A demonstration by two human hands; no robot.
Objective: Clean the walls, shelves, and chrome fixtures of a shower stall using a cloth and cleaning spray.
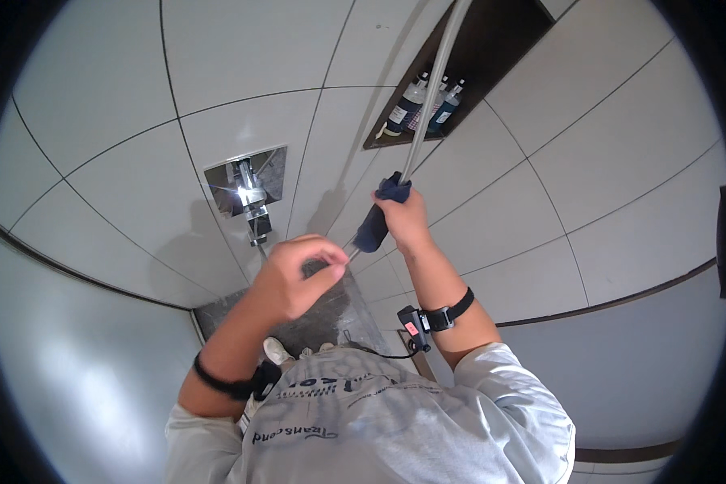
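Note:
My right hand [404, 219] grips a dark navy cloth [373, 228] wrapped around a slim, pale metal pole [434, 91]. The pole runs from the top edge of the view down through the cloth, and a short stretch of it shows below. My left hand [302, 272] is curled, with thumb and index fingertips close together beside that lower stretch. Whether those fingertips pinch the pole or only pass in front of it, I cannot tell.
A chrome shower valve [253, 196] sits over a mirror-like plate on the tiled wall [248, 130], left of the pole. Several pump bottles [406, 109] stand in a dark recessed niche [508, 36] behind the pole. Below is a dark grey floor [311, 314]; a frosted panel [91, 375] borders the left.

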